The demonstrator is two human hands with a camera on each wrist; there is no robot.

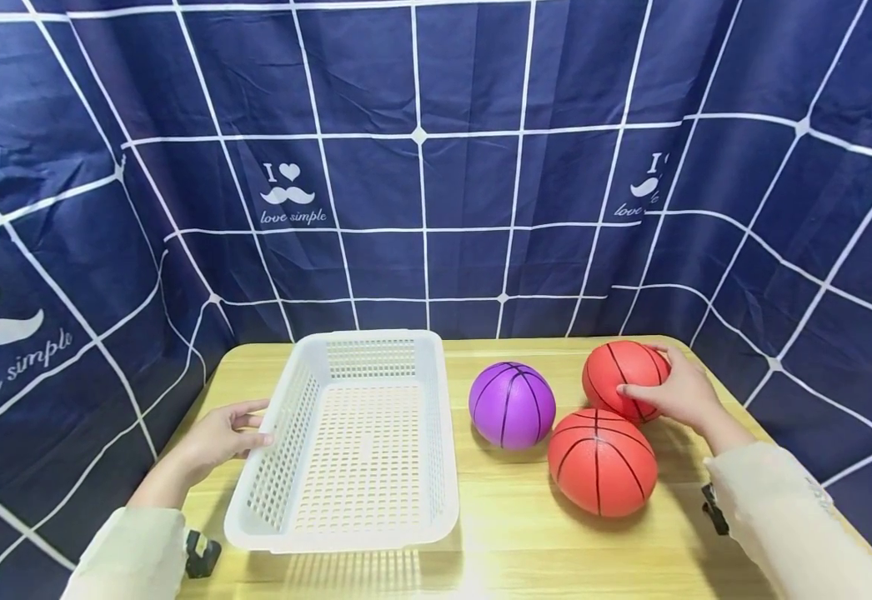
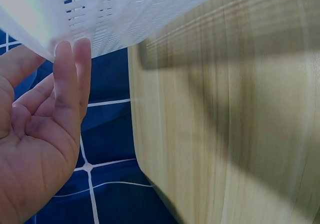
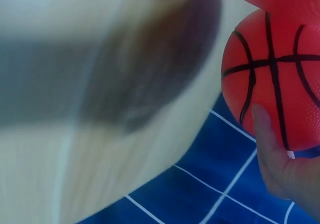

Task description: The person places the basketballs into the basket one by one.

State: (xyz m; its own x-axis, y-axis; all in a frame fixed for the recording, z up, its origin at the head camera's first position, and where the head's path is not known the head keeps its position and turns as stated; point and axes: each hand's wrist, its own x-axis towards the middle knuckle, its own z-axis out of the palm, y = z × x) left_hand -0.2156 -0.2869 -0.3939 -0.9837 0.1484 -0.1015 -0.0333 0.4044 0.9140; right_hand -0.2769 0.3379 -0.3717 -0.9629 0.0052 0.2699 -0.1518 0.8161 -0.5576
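A white plastic basket with perforated walls stands on the left of the table, with nothing inside. At its left rim my left hand grips the edge, thumb over the top; in the left wrist view, fingers lie against the outer wall. My right hand holds a red toy basketball at the back right, thumb in front and fingers partly hidden behind. Just in front of that ball sits a second red basketball. A purple basketball lies between the basket and the red balls.
The wooden table has rounded back corners. A dark blue curtain with white lines hangs close behind it and along both sides. Black wrist devices show beneath both sleeves.
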